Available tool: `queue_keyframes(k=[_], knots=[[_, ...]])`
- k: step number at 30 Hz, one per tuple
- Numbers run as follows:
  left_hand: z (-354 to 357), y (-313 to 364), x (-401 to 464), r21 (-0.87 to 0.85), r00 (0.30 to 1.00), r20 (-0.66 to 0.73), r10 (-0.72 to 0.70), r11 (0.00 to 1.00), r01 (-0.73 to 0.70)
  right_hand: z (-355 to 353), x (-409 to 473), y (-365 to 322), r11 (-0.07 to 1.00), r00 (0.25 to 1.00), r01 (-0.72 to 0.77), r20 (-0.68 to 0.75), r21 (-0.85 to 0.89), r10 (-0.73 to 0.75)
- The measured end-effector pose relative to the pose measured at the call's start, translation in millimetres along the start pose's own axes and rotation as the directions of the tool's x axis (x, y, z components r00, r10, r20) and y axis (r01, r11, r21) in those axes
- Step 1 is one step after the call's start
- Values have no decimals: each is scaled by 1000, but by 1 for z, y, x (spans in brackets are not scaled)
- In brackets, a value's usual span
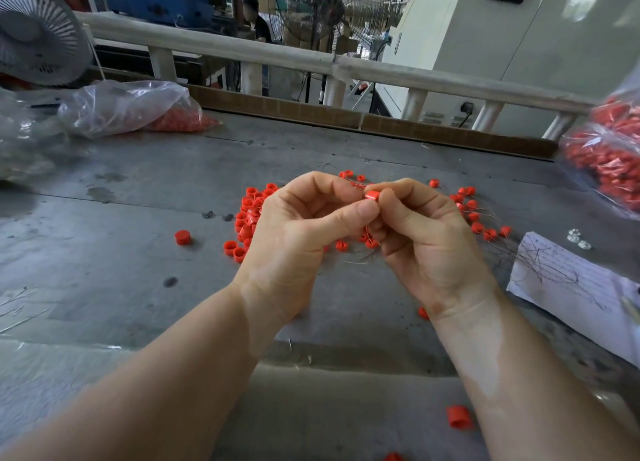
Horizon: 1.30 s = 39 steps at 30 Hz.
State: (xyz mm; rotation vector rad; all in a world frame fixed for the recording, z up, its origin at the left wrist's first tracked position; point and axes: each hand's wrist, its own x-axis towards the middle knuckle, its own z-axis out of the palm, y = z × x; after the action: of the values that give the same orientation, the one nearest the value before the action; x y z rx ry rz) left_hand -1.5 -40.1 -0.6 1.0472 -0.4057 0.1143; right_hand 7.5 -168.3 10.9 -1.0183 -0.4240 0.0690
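A small red plastic cap [371, 195] is held above the grey table [138, 190], pinched between the fingertips of both hands. My left hand [298, 232] curls its thumb and fingers toward it from the left. My right hand [426, 232] pinches it from the right. A pile of loose red caps [247, 214] lies on the table behind my left hand. More red caps with thin wires [472, 214] lie behind my right hand. What my curled fingers hide I cannot tell.
A clear bag of red caps [131, 107] lies at the back left beside a white fan [38, 30]. Another bag of red parts [609, 155] hangs at the right edge. A written paper sheet [571, 287] lies at the right. Single caps [182, 237] sit loose; one [459, 416] lies near the front.
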Motion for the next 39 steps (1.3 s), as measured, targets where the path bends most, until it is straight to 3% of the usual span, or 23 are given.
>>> queue_keyframes(k=[4,11,24,39], knots=[[-2,-3,1,41,996,-85,-21,999,25,2,-1,0,990,998,-11,-58,-142,3],[-3,-3,5,-249,956,-57,-288,931,265,-1,-1,-3,962,997,6,-66,-274,-25],[-3,1,8,-370,865,-48,-500,813,450,1,-3,-6,934,996,67,-32,-351,-83],[-2,3,8,-336,868,-24,-496,822,460,-3,-1,0,897,986,164,62,-411,-152]])
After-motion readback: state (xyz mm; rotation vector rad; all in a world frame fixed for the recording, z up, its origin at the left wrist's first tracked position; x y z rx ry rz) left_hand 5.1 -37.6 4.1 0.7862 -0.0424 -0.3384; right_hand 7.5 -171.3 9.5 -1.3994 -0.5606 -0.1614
